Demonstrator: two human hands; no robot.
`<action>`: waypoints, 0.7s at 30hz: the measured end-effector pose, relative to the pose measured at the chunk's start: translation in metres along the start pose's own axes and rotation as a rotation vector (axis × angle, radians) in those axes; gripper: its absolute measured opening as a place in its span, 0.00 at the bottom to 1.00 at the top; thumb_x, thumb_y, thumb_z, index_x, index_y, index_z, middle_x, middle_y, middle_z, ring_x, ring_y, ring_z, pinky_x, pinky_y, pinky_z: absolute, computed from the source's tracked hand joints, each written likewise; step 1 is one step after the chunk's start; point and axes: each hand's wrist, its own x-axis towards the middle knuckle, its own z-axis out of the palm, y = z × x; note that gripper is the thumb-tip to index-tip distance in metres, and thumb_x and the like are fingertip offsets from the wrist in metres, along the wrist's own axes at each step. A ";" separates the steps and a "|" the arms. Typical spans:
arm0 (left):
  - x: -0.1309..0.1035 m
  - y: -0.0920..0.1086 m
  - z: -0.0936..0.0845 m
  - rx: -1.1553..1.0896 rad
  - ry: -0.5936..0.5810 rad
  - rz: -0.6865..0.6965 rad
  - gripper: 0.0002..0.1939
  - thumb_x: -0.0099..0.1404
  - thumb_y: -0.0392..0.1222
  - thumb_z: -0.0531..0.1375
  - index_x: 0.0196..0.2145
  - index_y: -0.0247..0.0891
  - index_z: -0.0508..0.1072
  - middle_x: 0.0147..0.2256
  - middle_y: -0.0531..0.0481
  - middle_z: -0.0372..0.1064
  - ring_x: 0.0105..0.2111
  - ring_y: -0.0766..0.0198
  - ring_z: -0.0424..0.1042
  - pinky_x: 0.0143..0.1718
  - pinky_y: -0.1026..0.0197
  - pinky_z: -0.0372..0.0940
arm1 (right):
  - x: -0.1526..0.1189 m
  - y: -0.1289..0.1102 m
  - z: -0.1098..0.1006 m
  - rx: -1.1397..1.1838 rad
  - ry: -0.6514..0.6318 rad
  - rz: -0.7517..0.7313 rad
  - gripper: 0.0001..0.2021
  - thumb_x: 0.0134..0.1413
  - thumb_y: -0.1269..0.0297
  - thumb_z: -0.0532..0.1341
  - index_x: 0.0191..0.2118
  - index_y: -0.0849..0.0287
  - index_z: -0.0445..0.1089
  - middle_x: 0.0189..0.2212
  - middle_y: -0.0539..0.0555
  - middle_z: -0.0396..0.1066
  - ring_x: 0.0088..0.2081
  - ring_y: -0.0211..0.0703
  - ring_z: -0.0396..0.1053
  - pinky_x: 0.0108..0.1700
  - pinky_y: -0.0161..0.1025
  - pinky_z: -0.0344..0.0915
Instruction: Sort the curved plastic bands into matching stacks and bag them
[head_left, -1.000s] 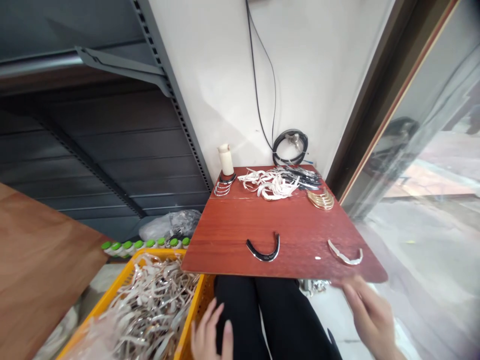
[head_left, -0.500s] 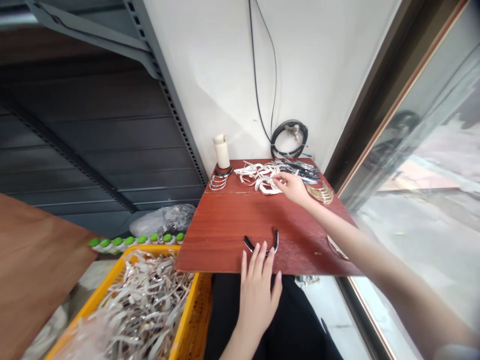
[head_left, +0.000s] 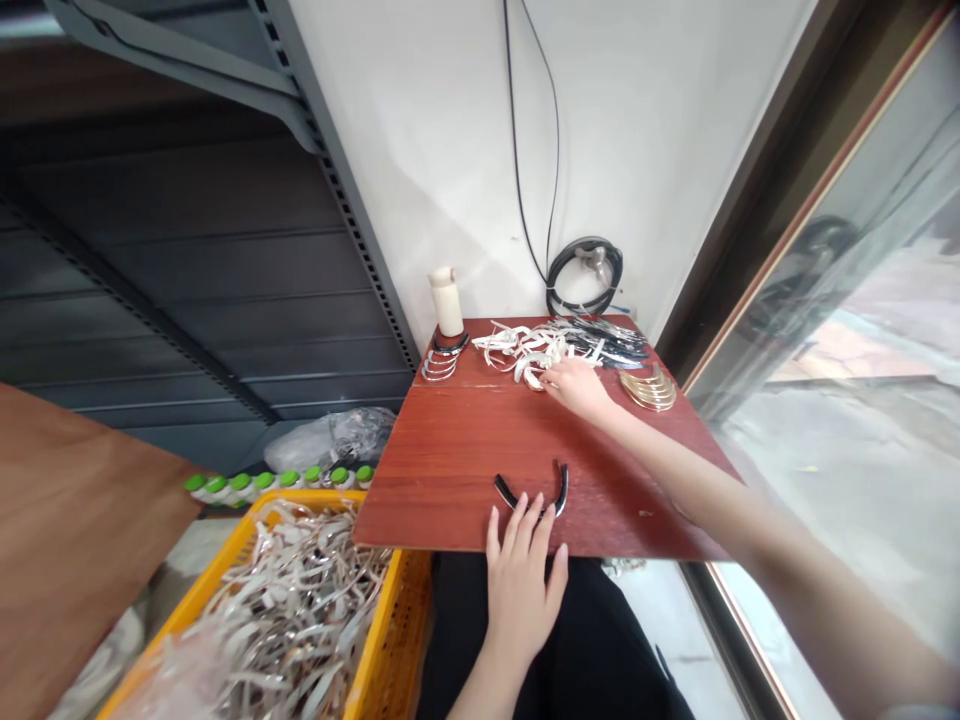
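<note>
My left hand [head_left: 523, 570] lies flat at the table's near edge, fingers stretched out and fingertips over a black U-shaped strip [head_left: 561, 490] with a shiny edge. Part of that strip is hidden under the fingers. Farther back, my right hand [head_left: 577, 388] reaches to the front of a pile of white curved strips [head_left: 502, 345]. Its fingers are pinched together at the end of one white curved strip [head_left: 531, 378], which is partly covered by the hand. Behind this hand lies a bundle of black and silver strips [head_left: 611, 340].
Gold curved strips [head_left: 651, 390] lie at the right of the red-brown table [head_left: 450, 450]. Silver curved strips [head_left: 439, 366] sit at the back left by a cream cylinder [head_left: 448, 305]. A yellow crate [head_left: 379, 630] full of strips stands left; a coiled cable [head_left: 555, 290] rests against the wall.
My right hand has lowered and come slightly nearer, at the front of the white pile. The left hand stays on the black strip. The whole view has shifted a little.
</note>
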 end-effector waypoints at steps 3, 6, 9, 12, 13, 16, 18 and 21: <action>-0.001 0.000 0.002 -0.017 0.013 -0.009 0.21 0.70 0.40 0.55 0.59 0.44 0.66 0.59 0.49 0.67 0.61 0.56 0.63 0.67 0.42 0.47 | 0.005 -0.014 0.012 -0.025 -0.001 0.054 0.12 0.64 0.65 0.56 0.40 0.63 0.76 0.41 0.65 0.74 0.48 0.56 0.64 0.49 0.46 0.56; -0.001 0.000 0.003 -0.030 0.021 -0.020 0.21 0.70 0.40 0.54 0.59 0.44 0.67 0.58 0.48 0.68 0.61 0.55 0.64 0.66 0.41 0.48 | 0.011 -0.020 0.018 -0.026 -0.016 0.117 0.10 0.62 0.66 0.59 0.41 0.64 0.76 0.41 0.67 0.74 0.48 0.59 0.65 0.48 0.48 0.57; 0.000 0.000 0.002 -0.044 0.013 -0.026 0.20 0.70 0.41 0.54 0.59 0.44 0.67 0.58 0.47 0.69 0.60 0.55 0.65 0.65 0.41 0.50 | 0.015 -0.018 0.019 -0.001 -0.037 0.163 0.08 0.60 0.64 0.61 0.39 0.62 0.76 0.40 0.65 0.75 0.46 0.58 0.67 0.48 0.48 0.59; 0.000 0.000 0.001 -0.055 0.017 -0.023 0.20 0.70 0.41 0.54 0.58 0.44 0.67 0.57 0.47 0.69 0.60 0.54 0.65 0.65 0.40 0.51 | 0.016 -0.013 0.018 0.036 -0.054 0.195 0.07 0.58 0.62 0.63 0.36 0.59 0.76 0.39 0.62 0.75 0.46 0.57 0.68 0.48 0.47 0.60; 0.000 0.000 0.001 -0.055 0.022 -0.023 0.20 0.70 0.41 0.54 0.58 0.44 0.67 0.57 0.47 0.69 0.60 0.54 0.65 0.65 0.40 0.51 | 0.016 -0.012 0.018 0.049 -0.060 0.198 0.06 0.57 0.62 0.64 0.36 0.59 0.76 0.39 0.62 0.75 0.46 0.57 0.68 0.48 0.47 0.60; 0.001 0.001 0.001 -0.048 0.032 -0.021 0.20 0.69 0.40 0.54 0.58 0.44 0.67 0.57 0.47 0.69 0.60 0.54 0.65 0.64 0.40 0.52 | 0.017 -0.011 0.015 0.089 -0.077 0.183 0.05 0.54 0.62 0.67 0.33 0.58 0.76 0.40 0.61 0.74 0.47 0.58 0.66 0.49 0.48 0.60; 0.000 0.001 0.000 -0.041 0.032 -0.020 0.20 0.70 0.40 0.54 0.58 0.44 0.67 0.57 0.47 0.69 0.60 0.54 0.65 0.64 0.40 0.52 | 0.018 -0.013 0.011 0.118 -0.090 0.159 0.07 0.52 0.61 0.69 0.29 0.58 0.76 0.40 0.61 0.73 0.49 0.59 0.65 0.50 0.49 0.59; 0.000 0.001 0.000 -0.043 0.023 -0.018 0.20 0.70 0.40 0.54 0.59 0.44 0.66 0.58 0.47 0.69 0.60 0.54 0.64 0.64 0.39 0.52 | 0.016 -0.014 -0.001 0.161 -0.104 0.119 0.08 0.51 0.59 0.69 0.28 0.57 0.76 0.40 0.58 0.74 0.49 0.58 0.65 0.51 0.51 0.58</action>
